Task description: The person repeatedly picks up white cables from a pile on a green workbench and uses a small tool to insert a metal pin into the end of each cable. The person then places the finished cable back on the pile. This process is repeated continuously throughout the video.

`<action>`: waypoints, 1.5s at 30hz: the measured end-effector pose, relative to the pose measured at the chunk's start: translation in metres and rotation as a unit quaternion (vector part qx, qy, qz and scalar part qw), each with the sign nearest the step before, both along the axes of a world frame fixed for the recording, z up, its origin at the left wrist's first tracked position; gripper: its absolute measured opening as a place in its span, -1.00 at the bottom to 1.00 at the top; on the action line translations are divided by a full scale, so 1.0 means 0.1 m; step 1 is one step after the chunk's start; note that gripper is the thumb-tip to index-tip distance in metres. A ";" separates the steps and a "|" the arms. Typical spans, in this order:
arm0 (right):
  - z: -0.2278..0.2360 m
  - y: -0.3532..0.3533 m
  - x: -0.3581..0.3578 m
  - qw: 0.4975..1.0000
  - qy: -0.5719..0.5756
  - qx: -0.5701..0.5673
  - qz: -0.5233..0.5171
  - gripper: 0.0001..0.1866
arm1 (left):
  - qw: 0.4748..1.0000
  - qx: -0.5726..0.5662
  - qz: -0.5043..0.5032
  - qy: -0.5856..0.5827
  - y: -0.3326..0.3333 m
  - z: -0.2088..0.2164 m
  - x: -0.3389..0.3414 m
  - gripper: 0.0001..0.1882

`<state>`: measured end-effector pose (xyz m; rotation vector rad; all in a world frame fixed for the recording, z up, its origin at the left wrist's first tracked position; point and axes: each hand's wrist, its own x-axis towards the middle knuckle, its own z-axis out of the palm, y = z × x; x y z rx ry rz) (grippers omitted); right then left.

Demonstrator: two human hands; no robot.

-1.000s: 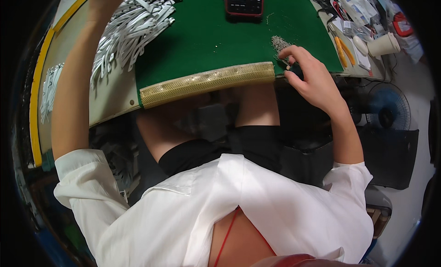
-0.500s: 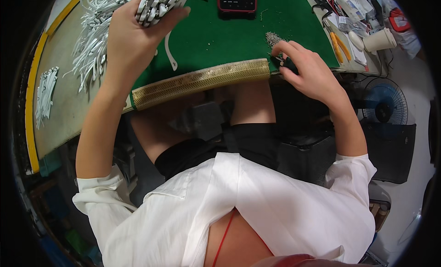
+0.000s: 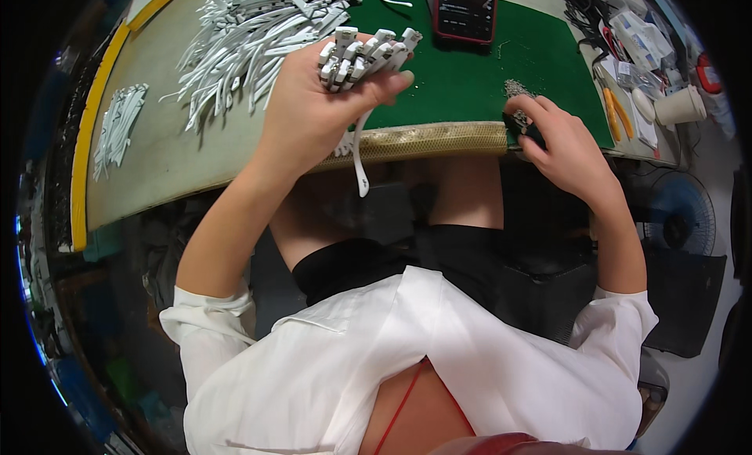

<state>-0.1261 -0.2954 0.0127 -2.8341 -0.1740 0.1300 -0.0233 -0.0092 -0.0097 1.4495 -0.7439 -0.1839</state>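
Observation:
My left hand [image 3: 301, 110] is closed around a bundle of white eyeglass temples [image 3: 368, 59], their hinge ends pointing up and outward. One white temple [image 3: 360, 161] hangs below this hand, in front of the table's gold-coloured edge strip [image 3: 439, 139]. My right hand [image 3: 564, 142] is at the right of the green mat, beside a small heap of tiny metal parts [image 3: 515, 88]. Its bent thumb and fingers hold a small dark tool [image 3: 518, 124] whose kind is mostly hidden by the fingers.
A large pile of white temples [image 3: 243, 55] spreads over the table's left, with a smaller stack [image 3: 121, 130] farther left. A phone [image 3: 464, 16] stands at the mat's back. To the right are orange-handled pliers [image 3: 619, 114], a paper cup [image 3: 680, 106] and a fan [image 3: 677, 216].
The whole view has shifted, with the table now lower and farther right. My left hand has come nearer and rightward with the bundle. My right hand stays by the heap.

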 end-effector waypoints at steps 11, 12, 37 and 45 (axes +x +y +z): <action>0.17 0.83 -0.09 0.796 0.057 0.602 -0.022 -0.53 | 0.925 0.096 0.128 -0.345 -0.11 0.10 -0.23 -0.77; 0.17 0.84 -0.09 0.788 0.063 0.612 -0.020 -0.53 | 0.915 0.088 0.131 -0.371 -0.12 0.10 -0.23 -0.75; -0.26 1.03 -0.02 0.954 -0.210 0.213 -0.026 -0.28 | 0.815 0.300 0.243 -0.433 -0.08 0.14 0.17 -0.74; -0.34 0.96 -0.06 0.944 -0.179 0.278 -0.001 -0.41 | 0.753 0.476 0.312 -0.330 -0.97 -0.18 2.00 -0.83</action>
